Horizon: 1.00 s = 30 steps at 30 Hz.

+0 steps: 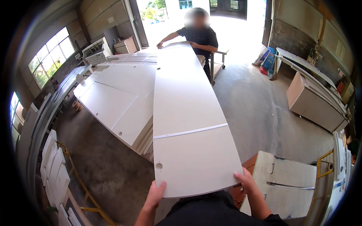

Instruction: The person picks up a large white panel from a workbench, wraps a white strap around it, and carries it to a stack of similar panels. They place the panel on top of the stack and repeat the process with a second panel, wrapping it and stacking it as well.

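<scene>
A long white panel [192,101] stretches away from me, with a pale groove across it and a round hole near its close left corner. My left hand [155,194] grips that close left corner, thumb on top and fingers hidden beneath. At the close right corner my right hand [247,181] holds the edge the same way. A co-worker [200,37] in a dark shirt stands at the far end with both hands at the panel. Left of it lies a stack of similar white panels [113,94], partly covered by the held one.
Right of me stands a worn board-topped surface [283,180] with a slot. Yellow-framed racks with white pieces [56,173] stand at both sides. A wooden cabinet [309,98] and a broom [274,75] are farther right. A wheeled cart [218,66] is beside the co-worker.
</scene>
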Each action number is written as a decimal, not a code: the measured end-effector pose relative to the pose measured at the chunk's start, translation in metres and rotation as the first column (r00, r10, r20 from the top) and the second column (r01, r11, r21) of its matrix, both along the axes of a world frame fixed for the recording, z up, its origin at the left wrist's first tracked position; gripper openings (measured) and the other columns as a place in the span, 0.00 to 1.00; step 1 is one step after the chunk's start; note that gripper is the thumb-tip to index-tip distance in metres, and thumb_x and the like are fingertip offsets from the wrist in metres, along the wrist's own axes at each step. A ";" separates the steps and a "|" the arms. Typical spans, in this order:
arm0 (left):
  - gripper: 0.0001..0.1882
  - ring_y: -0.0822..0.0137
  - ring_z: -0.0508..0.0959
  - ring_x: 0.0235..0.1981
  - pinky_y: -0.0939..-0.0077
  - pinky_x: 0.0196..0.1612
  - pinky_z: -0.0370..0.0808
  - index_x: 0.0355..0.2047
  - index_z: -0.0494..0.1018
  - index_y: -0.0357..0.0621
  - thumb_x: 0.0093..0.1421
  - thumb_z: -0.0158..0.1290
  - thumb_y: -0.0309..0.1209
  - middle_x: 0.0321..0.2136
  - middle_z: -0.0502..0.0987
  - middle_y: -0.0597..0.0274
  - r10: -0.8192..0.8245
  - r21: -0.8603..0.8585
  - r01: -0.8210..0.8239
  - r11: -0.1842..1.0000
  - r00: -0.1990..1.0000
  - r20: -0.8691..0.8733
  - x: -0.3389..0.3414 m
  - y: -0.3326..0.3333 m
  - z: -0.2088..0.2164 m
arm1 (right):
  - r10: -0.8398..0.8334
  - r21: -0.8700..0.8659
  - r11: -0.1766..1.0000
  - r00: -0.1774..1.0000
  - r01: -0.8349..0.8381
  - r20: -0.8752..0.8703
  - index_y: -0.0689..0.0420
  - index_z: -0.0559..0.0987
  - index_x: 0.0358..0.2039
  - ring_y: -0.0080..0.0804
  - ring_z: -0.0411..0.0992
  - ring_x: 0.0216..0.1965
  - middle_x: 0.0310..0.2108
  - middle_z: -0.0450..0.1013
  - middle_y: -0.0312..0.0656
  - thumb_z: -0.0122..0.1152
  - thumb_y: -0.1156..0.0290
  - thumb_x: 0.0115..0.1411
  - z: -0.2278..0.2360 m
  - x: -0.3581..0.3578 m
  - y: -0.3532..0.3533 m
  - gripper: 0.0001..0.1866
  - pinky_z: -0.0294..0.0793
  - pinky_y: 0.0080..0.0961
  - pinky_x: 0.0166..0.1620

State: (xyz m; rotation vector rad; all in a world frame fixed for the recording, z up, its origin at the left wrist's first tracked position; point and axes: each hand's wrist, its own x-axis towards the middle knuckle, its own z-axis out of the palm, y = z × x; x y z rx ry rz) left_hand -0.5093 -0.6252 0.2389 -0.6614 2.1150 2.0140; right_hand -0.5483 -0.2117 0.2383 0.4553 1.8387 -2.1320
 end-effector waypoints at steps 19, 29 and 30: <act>0.23 0.64 0.76 0.49 0.67 0.54 0.73 0.58 0.63 0.30 0.70 0.51 0.35 0.49 0.75 0.52 0.193 0.060 -0.189 0.980 0.980 -0.057 -0.239 0.151 -0.003 | 0.220 -0.057 0.973 0.975 -0.222 -0.031 0.64 0.69 0.59 0.33 0.76 0.38 0.43 0.74 0.46 0.59 0.63 0.59 0.006 -0.348 0.131 0.30 0.80 0.32 0.30; 0.24 0.65 0.75 0.50 0.69 0.55 0.72 0.58 0.62 0.31 0.68 0.54 0.33 0.50 0.75 0.53 0.327 0.122 -0.318 0.940 0.943 -0.065 -0.422 0.198 -0.004 | 0.275 0.008 0.961 0.961 -0.276 0.026 0.64 0.71 0.58 0.36 0.76 0.41 0.46 0.74 0.47 0.56 0.64 0.62 -0.008 -0.579 0.152 0.26 0.81 0.35 0.35; 0.24 0.65 0.75 0.51 0.69 0.55 0.72 0.58 0.62 0.31 0.68 0.54 0.33 0.50 0.74 0.53 0.340 0.144 -0.329 0.933 0.938 -0.062 -0.442 0.202 -0.005 | 0.279 0.019 0.960 0.960 -0.279 0.014 0.64 0.71 0.57 0.37 0.77 0.41 0.46 0.74 0.47 0.56 0.63 0.62 -0.009 -0.596 0.155 0.26 0.81 0.35 0.34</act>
